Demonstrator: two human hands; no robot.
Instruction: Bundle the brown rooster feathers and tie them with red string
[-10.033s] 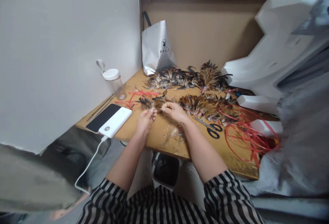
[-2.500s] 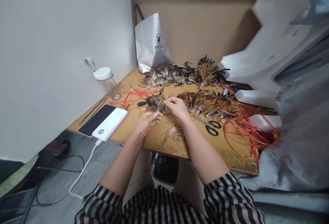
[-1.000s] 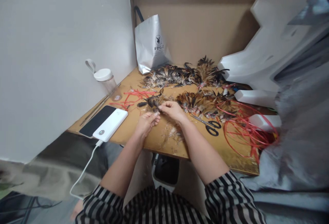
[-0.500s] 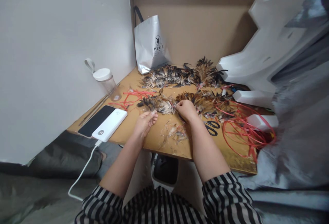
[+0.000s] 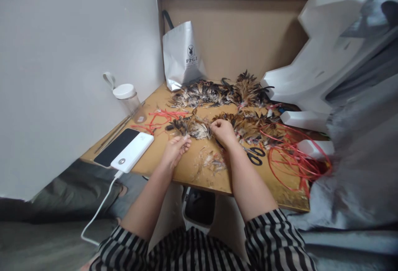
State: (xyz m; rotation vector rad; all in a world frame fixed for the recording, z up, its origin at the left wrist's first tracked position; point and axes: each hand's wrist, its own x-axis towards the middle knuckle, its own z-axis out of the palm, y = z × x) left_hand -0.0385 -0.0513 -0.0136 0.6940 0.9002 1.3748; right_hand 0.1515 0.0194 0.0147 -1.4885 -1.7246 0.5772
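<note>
My left hand is closed in a pinch around the base of a small bunch of dark brown feathers, which fans out above the fingertips. My right hand is also pinched closed, at the right edge of a pale fluffy feather clump. Whatever lies between its fingertips is too small to make out. Right of that hand, a row of brown feathers spreads over the wooden table. Scissors with black handles lie beside my right forearm, their blades partly hidden.
More feathers lie along the back, before a silver bag. Red plastic strips tangle at right, with others at left. A power bank rests on a phone beside a lidded bottle. Loose feather scraps lie in front.
My right hand has shifted slightly left, toward the pale feathers. The left hand keeps its pinch in nearly the same place. The view has moved a little.
</note>
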